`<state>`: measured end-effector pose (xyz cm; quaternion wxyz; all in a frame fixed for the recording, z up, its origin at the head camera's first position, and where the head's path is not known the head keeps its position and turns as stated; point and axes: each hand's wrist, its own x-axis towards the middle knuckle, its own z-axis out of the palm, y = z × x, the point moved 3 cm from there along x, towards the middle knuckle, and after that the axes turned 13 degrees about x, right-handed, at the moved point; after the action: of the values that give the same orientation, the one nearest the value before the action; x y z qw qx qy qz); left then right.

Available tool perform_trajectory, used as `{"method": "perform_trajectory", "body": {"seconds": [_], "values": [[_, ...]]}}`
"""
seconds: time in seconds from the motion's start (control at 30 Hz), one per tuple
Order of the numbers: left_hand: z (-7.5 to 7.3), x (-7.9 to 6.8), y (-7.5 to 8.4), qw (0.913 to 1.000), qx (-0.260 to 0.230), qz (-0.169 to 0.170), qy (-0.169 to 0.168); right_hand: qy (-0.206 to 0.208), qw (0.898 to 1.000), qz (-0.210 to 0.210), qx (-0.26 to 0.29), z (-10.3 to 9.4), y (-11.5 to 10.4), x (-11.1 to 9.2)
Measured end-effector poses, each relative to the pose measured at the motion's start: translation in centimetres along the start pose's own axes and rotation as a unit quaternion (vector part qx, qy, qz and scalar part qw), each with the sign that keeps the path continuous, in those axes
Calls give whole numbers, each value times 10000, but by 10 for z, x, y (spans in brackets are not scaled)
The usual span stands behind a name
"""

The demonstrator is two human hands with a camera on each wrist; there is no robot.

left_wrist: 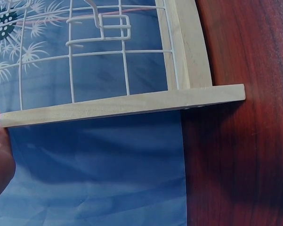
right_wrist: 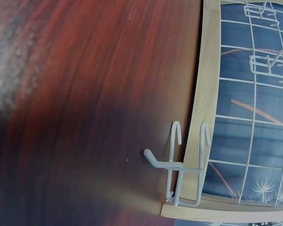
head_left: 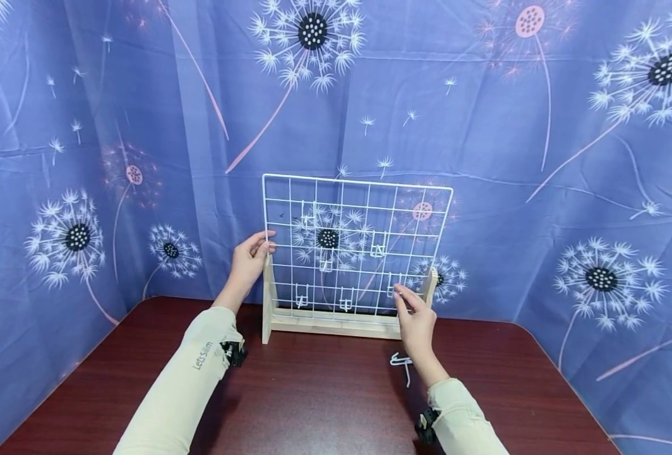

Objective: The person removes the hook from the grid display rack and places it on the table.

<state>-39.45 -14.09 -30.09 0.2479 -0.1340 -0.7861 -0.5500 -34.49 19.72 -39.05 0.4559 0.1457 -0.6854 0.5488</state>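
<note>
The left hand (head_left: 249,259) grips the left edge of a white wire grid (head_left: 352,251) between thumb and fingers, just above the upright's end. The grid stands upright in a pale wooden stand (head_left: 336,325) on a dark red-brown table (head_left: 324,404). The right hand (head_left: 417,323) pinches a white hook (head_left: 391,284) at the lower right of the grid, near the right upright; the fingers partly hide the contact, and whether the hook is fully seated cannot be told. 5 other hooks (head_left: 378,251) hang on the grid at differing heights. 1 loose hook (right_wrist: 172,165) lies on the table below the right hand, near the stand. A blue curtain (head_left: 160,126) with a dandelion print hangs behind.
</note>
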Motion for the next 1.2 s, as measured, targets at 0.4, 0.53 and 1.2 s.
{"method": "perform_trajectory", "body": {"seconds": [0.4,0.53,1.2], "values": [[-1,0,3,9999,94,20,-51,-98,9983,-549,154,2,-2,6],[-1,1,4,10000,4,57,-29,-156,9973,-674,244,3,-6,10],[0,1,0,10000,73,-9,-56,-518,9932,-1040,-37,-2,-14,12]]}}
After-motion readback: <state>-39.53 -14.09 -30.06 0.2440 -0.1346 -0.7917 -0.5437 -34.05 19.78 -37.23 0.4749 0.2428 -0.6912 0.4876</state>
